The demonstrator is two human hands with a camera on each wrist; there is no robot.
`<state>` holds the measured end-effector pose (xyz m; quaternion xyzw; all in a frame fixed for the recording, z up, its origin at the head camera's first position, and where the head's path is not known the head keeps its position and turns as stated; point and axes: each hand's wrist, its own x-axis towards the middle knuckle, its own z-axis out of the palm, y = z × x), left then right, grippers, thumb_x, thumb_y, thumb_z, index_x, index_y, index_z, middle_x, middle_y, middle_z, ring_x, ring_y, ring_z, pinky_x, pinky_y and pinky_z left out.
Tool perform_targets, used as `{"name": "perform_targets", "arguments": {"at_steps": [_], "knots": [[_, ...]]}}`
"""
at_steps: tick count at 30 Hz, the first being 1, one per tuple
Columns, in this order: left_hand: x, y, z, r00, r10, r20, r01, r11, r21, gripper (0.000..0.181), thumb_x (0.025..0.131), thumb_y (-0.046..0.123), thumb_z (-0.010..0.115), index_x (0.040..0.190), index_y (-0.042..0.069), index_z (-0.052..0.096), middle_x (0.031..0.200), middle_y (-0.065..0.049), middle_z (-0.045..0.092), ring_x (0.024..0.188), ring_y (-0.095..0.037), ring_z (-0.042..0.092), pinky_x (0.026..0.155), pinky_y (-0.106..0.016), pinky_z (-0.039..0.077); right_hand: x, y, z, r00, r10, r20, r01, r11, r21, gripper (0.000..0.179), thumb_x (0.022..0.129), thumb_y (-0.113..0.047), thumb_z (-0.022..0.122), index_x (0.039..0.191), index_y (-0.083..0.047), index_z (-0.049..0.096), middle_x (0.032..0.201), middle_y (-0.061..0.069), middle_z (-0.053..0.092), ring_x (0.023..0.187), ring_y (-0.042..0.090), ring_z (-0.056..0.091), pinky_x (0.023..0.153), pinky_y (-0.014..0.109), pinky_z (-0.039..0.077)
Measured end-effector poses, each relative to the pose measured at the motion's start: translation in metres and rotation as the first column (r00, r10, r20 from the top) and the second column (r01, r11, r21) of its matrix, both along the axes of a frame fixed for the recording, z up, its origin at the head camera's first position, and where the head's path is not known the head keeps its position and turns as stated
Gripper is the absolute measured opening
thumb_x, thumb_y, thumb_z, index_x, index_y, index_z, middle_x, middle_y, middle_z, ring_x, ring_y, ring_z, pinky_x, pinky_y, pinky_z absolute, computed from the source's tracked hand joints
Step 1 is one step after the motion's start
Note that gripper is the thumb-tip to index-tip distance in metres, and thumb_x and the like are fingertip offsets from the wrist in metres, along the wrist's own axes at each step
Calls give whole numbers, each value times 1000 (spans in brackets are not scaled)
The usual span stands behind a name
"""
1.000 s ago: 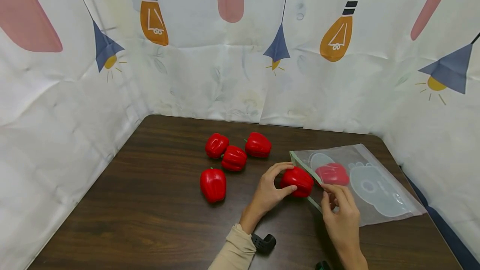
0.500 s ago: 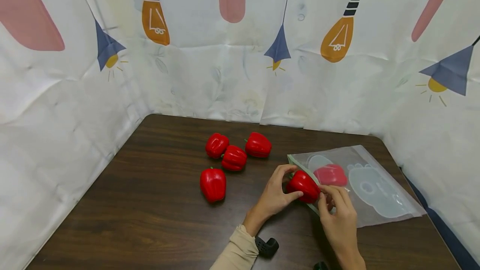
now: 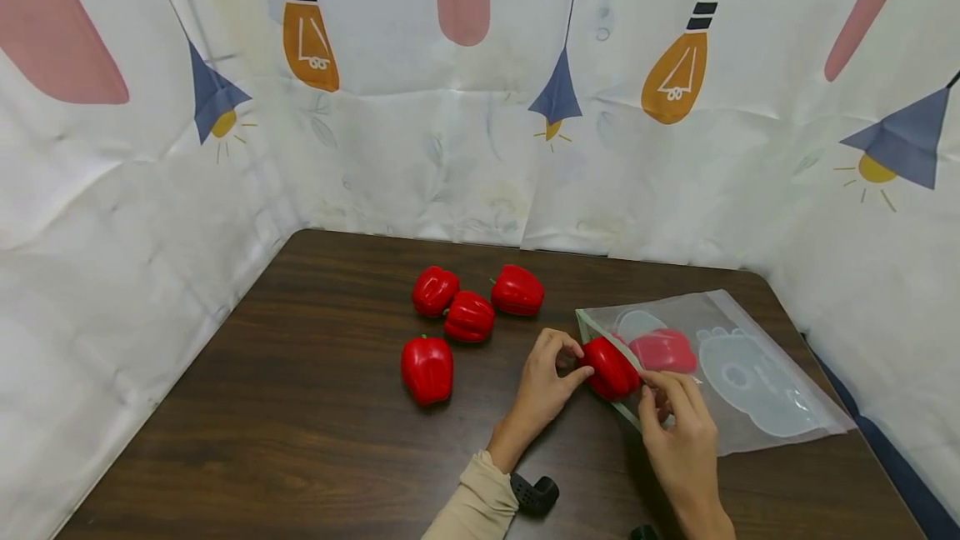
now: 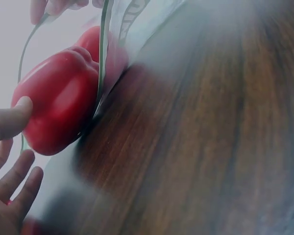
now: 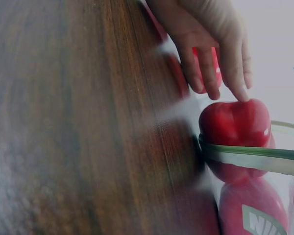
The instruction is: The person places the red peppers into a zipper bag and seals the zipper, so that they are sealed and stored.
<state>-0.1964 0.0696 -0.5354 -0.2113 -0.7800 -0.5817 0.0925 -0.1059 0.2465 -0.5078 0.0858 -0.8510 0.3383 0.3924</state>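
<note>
A: Bench carries bag; fingers?
B: Right hand pinches its rim; left hand, fingers spread, touches pepper; pepper partly inside bag.
A: Risk?
B: If rim slackens, pepper could snag or roll out.

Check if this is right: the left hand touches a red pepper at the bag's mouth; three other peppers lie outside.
Not three: the head view shows four other peppers outside. The left hand touches a red pepper at the bag's mouth.
</note>
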Motion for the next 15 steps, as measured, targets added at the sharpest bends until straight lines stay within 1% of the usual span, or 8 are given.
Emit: {"name": "perform_targets", "arguments": {"at_steps": [3, 8, 11, 15], "knots": [[1, -1, 1, 1000, -29, -3, 29, 1000, -11, 26, 84, 9, 86, 100, 11, 66, 113, -7, 60, 101, -26, 65, 85, -30, 58, 0, 0, 0, 1000, -1, 4, 1, 1000, 6, 27, 82, 16, 72, 106, 3, 75, 97, 9, 66, 74, -1, 47, 62, 11, 43], [2, 1, 0, 998, -66, -6, 65, 997, -33, 29, 86, 12, 86, 108, 12, 67, 116, -6, 61, 101, -25, 66, 85, -27, 57, 0, 0, -1, 1000, 3, 3, -3, 1000, 8, 27, 82, 16, 72, 105, 4, 74, 98, 10, 66, 73, 2, 47, 62, 12, 43], [4, 3, 1, 997, -69, -26, 67, 996, -50, 33, 85, 12, 87, 111, 11, 66, 117, -7, 62, 101, -25, 66, 83, -25, 56, 0, 0, 0, 1000, -1, 11, 1, 1000, 11, 26, 82, 15, 72, 105, 3, 74, 98, 10, 66, 73, 4, 47, 63, 11, 43], [9, 9, 1, 997, -56, -60, 52, 996, -74, 44, 85, 13, 87, 120, 10, 62, 120, -7, 62, 103, -25, 64, 81, -23, 57, 1, 0, 0, 1000, 3, 4, -3, 1000, 12, 26, 82, 15, 72, 105, 3, 74, 98, 10, 66, 71, 6, 48, 62, 11, 42]]}}
